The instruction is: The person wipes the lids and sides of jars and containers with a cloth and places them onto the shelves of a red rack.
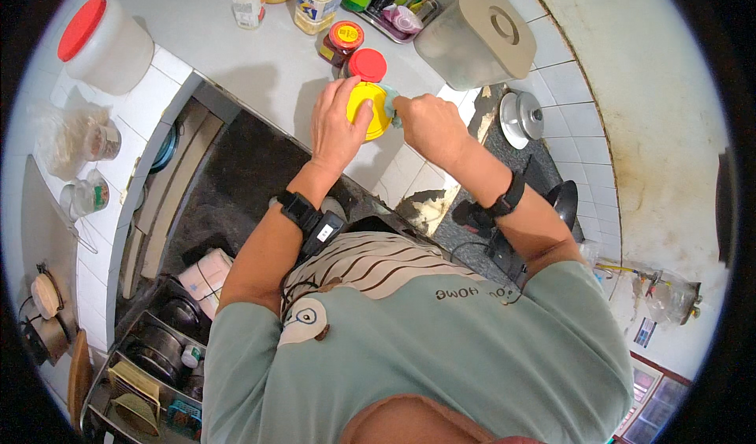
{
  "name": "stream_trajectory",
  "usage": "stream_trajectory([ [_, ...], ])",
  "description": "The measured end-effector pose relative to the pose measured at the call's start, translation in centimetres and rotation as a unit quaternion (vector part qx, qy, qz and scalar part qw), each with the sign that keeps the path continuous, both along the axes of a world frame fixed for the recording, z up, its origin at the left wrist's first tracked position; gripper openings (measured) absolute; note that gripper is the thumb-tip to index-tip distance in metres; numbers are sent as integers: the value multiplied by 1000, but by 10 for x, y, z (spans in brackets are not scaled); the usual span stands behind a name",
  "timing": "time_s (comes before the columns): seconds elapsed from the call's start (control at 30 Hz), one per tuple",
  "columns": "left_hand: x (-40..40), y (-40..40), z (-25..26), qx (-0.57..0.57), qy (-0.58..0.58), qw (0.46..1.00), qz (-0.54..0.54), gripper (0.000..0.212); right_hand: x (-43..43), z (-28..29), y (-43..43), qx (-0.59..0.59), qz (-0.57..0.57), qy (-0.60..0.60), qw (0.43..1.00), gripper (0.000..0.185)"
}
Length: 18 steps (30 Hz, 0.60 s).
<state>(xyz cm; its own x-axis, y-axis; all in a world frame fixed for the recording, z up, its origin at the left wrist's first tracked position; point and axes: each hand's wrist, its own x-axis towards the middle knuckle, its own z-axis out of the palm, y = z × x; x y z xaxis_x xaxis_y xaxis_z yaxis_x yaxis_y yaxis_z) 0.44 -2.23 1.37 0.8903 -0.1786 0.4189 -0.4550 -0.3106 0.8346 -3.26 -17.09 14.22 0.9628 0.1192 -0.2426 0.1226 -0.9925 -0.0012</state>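
Observation:
My left hand (pixel 333 122) grips a round container with a yellow lid (pixel 365 116), its thumb lying across the lid. The container's body below the lid is hidden from above. In my right hand (pixel 431 128) is a bunched pale blue-green cloth (pixel 391 104), pressed to the right side of the lid. Just beyond the yellow lid stands a jar with a red lid (pixel 367 64). Behind that is a jar of dark contents with a red and yellow lid (pixel 345 34). Both hands are over the grey countertop (pixel 248 60).
Farther back stand a plastic bottle (pixel 320 4), a white-capped bottle (pixel 248 1) and a tray (pixel 387 24) with a cut onion. A lidded bin (pixel 472 36) is at right, a red-lidded tub (pixel 109 45) at left. The tiled edge is broken near the stove area (pixel 428 204).

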Motion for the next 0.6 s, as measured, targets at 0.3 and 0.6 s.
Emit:
stream_trajectory([
  [0.3,1,-4,-5,-8,10,1000,8,44,-31,1,15,2,-21,-1,1000,10],
  [0.6,7,1,-4,-2,6,999,-34,35,-3,14,-22,55,112,64,990,12],
])
